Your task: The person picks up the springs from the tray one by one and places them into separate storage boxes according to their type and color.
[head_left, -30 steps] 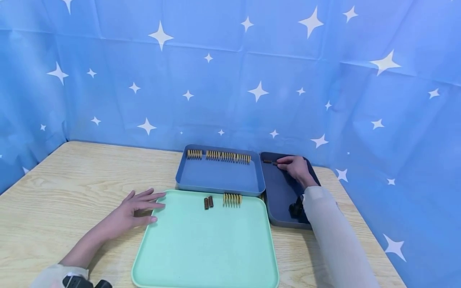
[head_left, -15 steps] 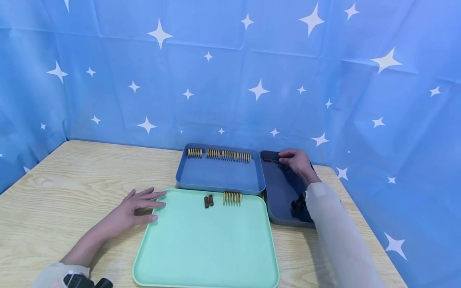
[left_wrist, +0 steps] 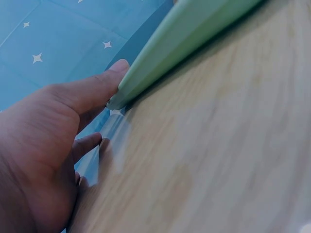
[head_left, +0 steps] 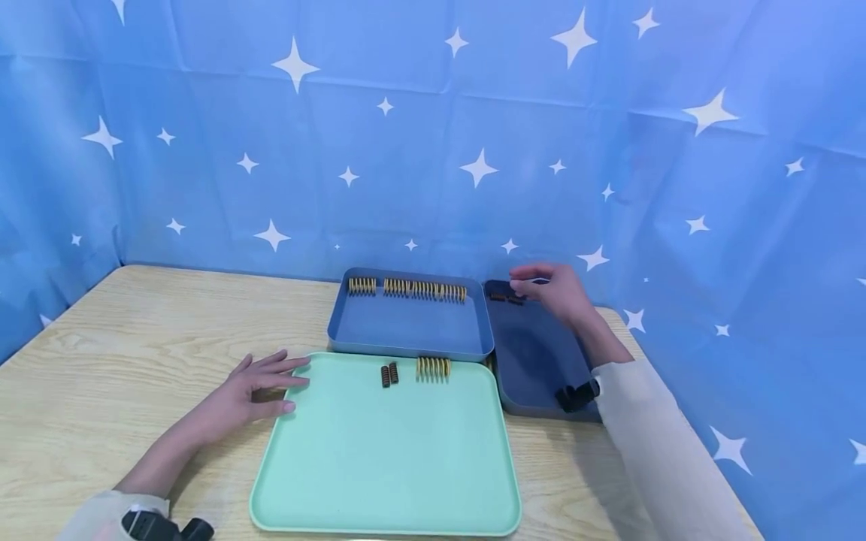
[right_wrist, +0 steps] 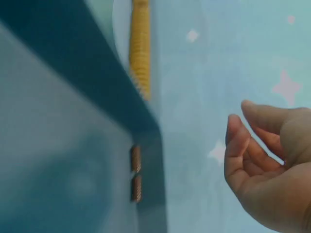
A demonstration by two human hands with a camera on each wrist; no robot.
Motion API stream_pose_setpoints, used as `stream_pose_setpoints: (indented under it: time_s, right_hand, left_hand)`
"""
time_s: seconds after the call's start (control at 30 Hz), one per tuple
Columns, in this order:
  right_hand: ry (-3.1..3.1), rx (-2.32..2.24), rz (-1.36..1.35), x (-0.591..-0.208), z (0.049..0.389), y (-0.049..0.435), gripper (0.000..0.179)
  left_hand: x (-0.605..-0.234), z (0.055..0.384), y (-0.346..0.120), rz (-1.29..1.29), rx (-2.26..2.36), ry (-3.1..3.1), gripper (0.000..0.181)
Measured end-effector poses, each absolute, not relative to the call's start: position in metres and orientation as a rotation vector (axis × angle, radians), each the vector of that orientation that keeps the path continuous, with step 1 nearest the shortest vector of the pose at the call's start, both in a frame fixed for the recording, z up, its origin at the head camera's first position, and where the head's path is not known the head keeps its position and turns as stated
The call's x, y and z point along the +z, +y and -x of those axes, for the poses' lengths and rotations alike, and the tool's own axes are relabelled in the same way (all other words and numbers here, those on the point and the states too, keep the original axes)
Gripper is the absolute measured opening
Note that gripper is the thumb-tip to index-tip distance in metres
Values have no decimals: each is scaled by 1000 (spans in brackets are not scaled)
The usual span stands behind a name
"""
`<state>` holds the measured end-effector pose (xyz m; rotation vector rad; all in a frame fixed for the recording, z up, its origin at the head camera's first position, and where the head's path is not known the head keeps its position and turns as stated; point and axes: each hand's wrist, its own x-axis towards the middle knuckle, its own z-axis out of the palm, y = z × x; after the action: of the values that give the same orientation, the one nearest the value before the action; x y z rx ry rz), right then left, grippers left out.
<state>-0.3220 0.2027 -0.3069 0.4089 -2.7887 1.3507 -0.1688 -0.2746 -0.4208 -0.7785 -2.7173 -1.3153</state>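
My right hand (head_left: 556, 293) hovers over the back of the dark tray (head_left: 534, 357), fingers loosely bent and holding nothing. Two small brown springs (right_wrist: 136, 159) lie end to end along that tray's back wall. My left hand (head_left: 237, 400) rests at the left rim of the mint-green tray (head_left: 379, 458) with its fingers spread; in the left wrist view the thumb touches the tray's edge (left_wrist: 160, 53). Near the green tray's far rim, two brown springs (head_left: 389, 374) lie side by side, left of one larger yellow spring (head_left: 433, 368).
Behind the green tray stands a blue tray (head_left: 406, 327) holding several yellow springs (head_left: 425, 290) in a row along its back wall. The dark tray adjoins it on the right. All sit on a wood-grain table (head_left: 203, 315) before a blue star-patterned curtain (head_left: 392, 143).
My right hand has let go of the rear brown spring and risen away from the dark tray's back row, leaving both springs lying there. The left hand stays at the green rim.
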Motion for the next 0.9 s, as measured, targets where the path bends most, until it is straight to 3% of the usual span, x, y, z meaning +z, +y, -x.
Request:
stream_pose_setpoints:
  time_s: [0.23, 0.5, 0.9]
  right_hand:
    - [-2732, 1417, -604, -301, 284, 174, 29]
    - [-2765, 1555, -787, -324, 245, 145, 24]
    - [-2889, 1516, -956, -360, 227, 127, 35]
  left_hand:
    - [-424, 168, -277, 765, -1320, -2719, 39]
    - [-425, 168, -277, 760, -1331, -2719, 39]
    - [-423, 169, -276, 768, -1328, -2721, 39]
